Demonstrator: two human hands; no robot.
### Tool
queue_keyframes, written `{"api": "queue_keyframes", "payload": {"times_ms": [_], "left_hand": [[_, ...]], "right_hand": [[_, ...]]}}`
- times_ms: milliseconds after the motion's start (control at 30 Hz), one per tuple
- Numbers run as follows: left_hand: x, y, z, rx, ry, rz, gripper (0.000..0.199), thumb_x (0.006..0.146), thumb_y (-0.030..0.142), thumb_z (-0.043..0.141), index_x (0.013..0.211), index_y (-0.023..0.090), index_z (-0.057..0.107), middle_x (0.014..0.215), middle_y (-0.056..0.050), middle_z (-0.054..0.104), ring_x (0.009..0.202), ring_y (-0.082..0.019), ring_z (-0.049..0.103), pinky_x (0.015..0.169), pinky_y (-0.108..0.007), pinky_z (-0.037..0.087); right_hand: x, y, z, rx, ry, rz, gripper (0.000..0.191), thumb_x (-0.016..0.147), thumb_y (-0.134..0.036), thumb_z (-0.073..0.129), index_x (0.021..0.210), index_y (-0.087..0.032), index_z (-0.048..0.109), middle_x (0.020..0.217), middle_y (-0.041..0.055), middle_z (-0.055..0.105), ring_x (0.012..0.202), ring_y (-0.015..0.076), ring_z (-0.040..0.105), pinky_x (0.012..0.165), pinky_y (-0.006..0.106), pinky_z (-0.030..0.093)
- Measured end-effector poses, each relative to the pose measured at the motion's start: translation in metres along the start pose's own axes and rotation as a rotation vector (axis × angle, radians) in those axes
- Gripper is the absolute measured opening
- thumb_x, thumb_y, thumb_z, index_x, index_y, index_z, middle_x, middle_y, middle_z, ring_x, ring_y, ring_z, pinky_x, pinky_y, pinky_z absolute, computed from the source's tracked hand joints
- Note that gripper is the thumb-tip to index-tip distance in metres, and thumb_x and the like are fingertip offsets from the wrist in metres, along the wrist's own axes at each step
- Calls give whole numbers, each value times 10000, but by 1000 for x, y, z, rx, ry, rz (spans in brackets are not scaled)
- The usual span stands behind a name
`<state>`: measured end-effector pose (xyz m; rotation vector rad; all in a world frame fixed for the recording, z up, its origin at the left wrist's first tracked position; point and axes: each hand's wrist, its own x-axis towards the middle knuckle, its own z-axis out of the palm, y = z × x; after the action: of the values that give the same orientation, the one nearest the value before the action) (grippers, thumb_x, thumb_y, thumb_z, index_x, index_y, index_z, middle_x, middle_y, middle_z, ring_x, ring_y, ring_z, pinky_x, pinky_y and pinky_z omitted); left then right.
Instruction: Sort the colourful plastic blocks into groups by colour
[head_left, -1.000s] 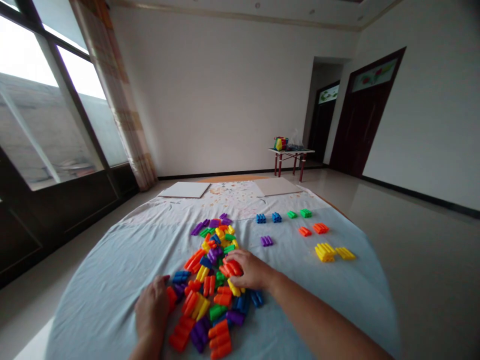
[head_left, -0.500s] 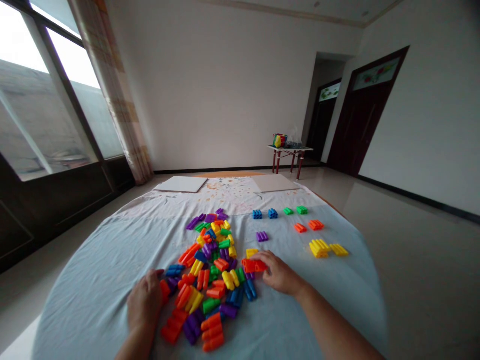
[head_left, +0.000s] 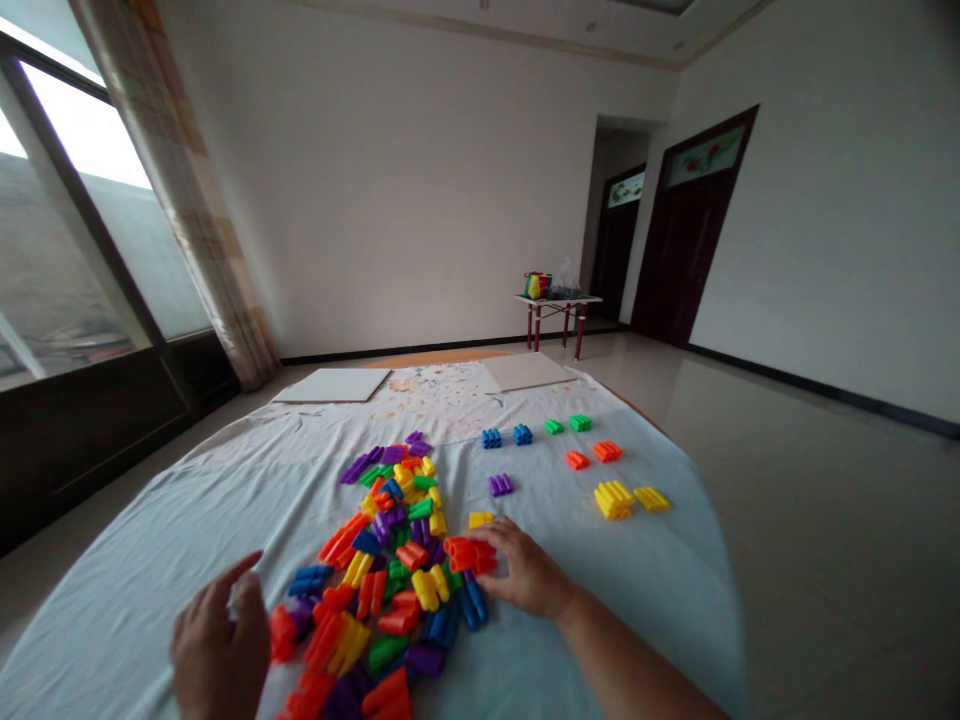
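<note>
My right hand (head_left: 529, 572) holds an orange block piece (head_left: 470, 555) between thumb and fingers, at the right edge of a long pile of coloured pieces. My left hand (head_left: 221, 635) is at the lower left with its fingers apart and nothing in them, beside an orange piece (head_left: 282, 634). The pile mixes orange, yellow, green, purple and blue pieces. Apart from it on the right are blue pieces (head_left: 523, 434), green pieces (head_left: 580, 423), orange pieces (head_left: 607, 452), yellow pieces (head_left: 613, 500) and a purple piece (head_left: 500, 486).
The round table wears a light blue cloth (head_left: 600, 610). Two flat boards lie at its far side, a white one (head_left: 334, 385) at left and a beige one (head_left: 527, 371) at right. Beyond stands a small table (head_left: 559, 299) with bags.
The view has shifted, so most things sit further left. My left hand has moved away from the pile and its fingers have spread. My right hand keeps the orange piece, now tilted and raised slightly.
</note>
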<state>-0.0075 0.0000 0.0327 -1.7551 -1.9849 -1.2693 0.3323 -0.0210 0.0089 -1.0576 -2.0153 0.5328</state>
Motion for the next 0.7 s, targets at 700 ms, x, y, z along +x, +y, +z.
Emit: {"api": "queue_keyframes", "payload": {"times_ms": [700], "left_hand": [[-47,122,38,-92,-606,340,314,745,472,582,991,299,670,1032,-24,686,1024,-254,575,1027,-478,282]], "right_hand": [[-6,10,-17,-113,-24,6,428,755,-164,572,1177,-236,586,1155,33,630,1093,180,516,995,355,345]]}}
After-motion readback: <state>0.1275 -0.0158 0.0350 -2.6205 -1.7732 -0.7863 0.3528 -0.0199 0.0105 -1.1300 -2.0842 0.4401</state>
